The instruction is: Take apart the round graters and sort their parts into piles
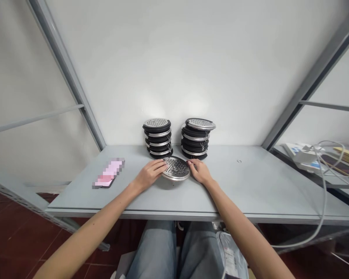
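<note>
Between my hands, a round perforated metal disc (pixel 176 169) with a partly black rim is held a little above the table, near side tilted down. My left hand (pixel 151 173) grips its left edge, fingers lying over the top. On the other side, my right hand (pixel 200 170) pinches the right edge between thumb and fingers. Just behind it stand two stacks of similar discs, the left stack (pixel 158 139) and the right stack (pixel 195 139). Atop the right one, a disc (pixel 202 124) sits askew. Thin wires show along the stacks' sides.
A phone (pixel 109 173), its screen blurred out, lies at left on the grey table (pixel 250 193). To the right is a small ring-like piece (pixel 239 161). White cables (pixel 324 201) hang over the right end near a side shelf. Grey metal posts flank the table.
</note>
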Tool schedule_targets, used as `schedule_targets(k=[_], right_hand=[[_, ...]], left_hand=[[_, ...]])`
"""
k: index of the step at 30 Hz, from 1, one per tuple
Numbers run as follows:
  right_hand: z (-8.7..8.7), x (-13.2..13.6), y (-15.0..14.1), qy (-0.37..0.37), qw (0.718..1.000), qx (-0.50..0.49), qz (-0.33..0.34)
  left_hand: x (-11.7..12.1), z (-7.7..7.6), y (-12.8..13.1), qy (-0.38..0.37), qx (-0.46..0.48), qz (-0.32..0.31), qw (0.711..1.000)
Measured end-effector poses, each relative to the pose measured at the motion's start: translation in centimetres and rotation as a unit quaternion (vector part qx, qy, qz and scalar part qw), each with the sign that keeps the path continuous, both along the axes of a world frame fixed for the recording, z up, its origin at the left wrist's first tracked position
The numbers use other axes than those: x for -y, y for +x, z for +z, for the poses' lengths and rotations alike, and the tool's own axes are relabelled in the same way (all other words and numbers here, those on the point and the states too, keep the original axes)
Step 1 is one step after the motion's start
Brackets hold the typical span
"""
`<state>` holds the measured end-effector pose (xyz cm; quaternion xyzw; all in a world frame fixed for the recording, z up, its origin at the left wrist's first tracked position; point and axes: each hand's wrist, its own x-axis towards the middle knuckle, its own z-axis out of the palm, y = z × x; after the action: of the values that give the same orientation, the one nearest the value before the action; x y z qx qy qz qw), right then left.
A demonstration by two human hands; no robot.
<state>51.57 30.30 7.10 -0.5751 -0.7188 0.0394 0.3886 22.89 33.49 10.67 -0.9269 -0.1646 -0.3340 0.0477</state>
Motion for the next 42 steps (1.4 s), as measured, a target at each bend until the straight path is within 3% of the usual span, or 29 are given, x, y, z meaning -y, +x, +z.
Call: schedule_targets(k=[4,15,19,25,32,38,42], right_hand=[[0.0,0.1,0.2,-0.032,0.996,-0.073,0.029],[-0.1,-0.5,-0.4,-0.061,0.988,-0.040,0.134],[0.6,0.2,-1.4,-0.029,0.992,-0.040,0.120],[1.6,1.2,-3.6,0.008,0.981,0.022,0.193],[1.6,1.0,-3.1,0.001,0.978,0.013,0.210],[1.7,1.1,-2.4,0.009,0.980,-0.077,0.182],[1.8,1.0,-2.3,0.011,0.973,-0.147,0.176]], left_hand=[[-1.5,-1.6,0.8,-0.012,-0.021,0.028,0.999],[-1.9,-2.2,0.7,-0.073,0.023,0.037,0.996],[-1.6,-2.2,0.8,-0.058,0.017,0.065,0.996],[-1.1,-2.4,1.0,-0.059,0.014,0.056,0.997],[-1.1,-1.6,0.7,-0.116,0.065,0.028,0.991],[-2.4,-1.4,-0.6,-0.190,0.116,0.006,0.975],[-3.0,-1.9,-0.9,-0.184,0.122,-0.013,0.975]])
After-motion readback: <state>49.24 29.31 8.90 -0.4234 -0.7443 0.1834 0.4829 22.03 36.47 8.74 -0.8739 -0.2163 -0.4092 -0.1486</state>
